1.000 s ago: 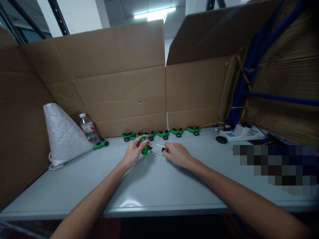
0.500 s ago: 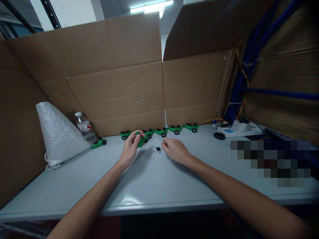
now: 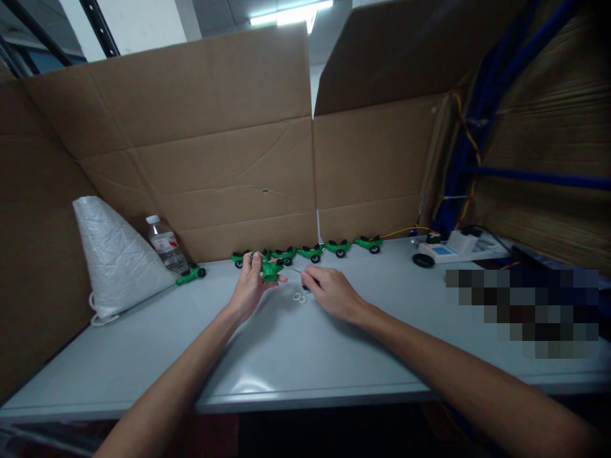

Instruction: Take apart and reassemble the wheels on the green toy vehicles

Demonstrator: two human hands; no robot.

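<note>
My left hand (image 3: pixel 245 289) is closed on a green toy vehicle body (image 3: pixel 271 272), held just above the table. My right hand (image 3: pixel 331 291) pinches a thin metal rod (image 3: pixel 292 268). The rod points left, and its tip is at the right side of the green body; whether it has entered it I cannot tell. Below the hands, two small white rings (image 3: pixel 296 297) lie on the table. A small black part (image 3: pixel 306 288) sits beside them, mostly covered by my right fingers.
Several green toy vehicles with black wheels (image 3: pixel 339 249) line the back edge by the cardboard wall (image 3: pixel 219 165). At the left are another green toy vehicle (image 3: pixel 191 275), a water bottle (image 3: pixel 167 247) and a white padded bag (image 3: pixel 119 267). A power strip (image 3: pixel 458 249) lies at the right.
My right hand has moved slightly left, bringing the rod's tip to the green body. My left hand has turned the body, and the black part is now mostly covered.
</note>
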